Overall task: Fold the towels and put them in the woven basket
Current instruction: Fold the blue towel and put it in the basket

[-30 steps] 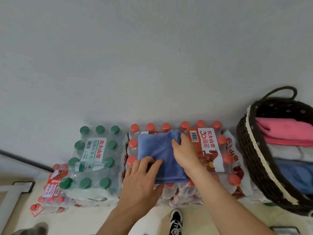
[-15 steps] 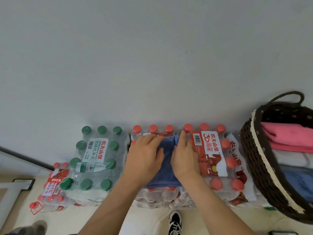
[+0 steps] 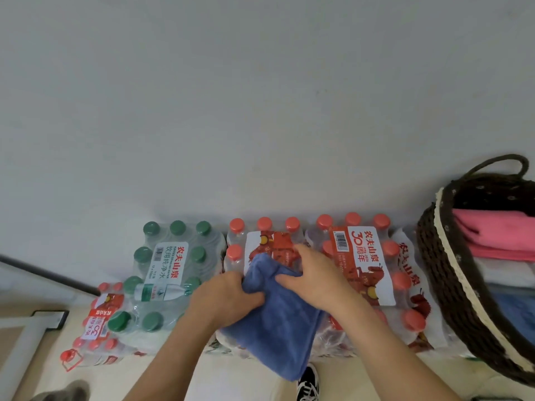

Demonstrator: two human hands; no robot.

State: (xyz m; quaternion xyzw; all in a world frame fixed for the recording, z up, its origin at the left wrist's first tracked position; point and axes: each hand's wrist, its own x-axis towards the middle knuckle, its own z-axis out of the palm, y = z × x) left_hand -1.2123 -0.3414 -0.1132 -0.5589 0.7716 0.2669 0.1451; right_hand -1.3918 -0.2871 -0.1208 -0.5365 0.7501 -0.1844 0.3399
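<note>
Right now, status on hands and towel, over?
Left hand, right hand grip blue towel. Bunched on red-capped bottle packs. Woven basket right, mouth unblocked.

A soft blue towel [image 3: 278, 328], partly folded and bunched at its far edge, lies askew on shrink-wrapped bottle packs [image 3: 362, 256], its near corner hanging past their front. The left hand [image 3: 223, 299] and right hand [image 3: 315, 279] grip the bunched edge. At the right stands a dark woven basket [image 3: 434, 270] holding folded towels: a pink towel [image 3: 498, 235] farthest, a white towel [image 3: 509, 273] in the middle, a second blue one [image 3: 518, 314] nearest.
</note>
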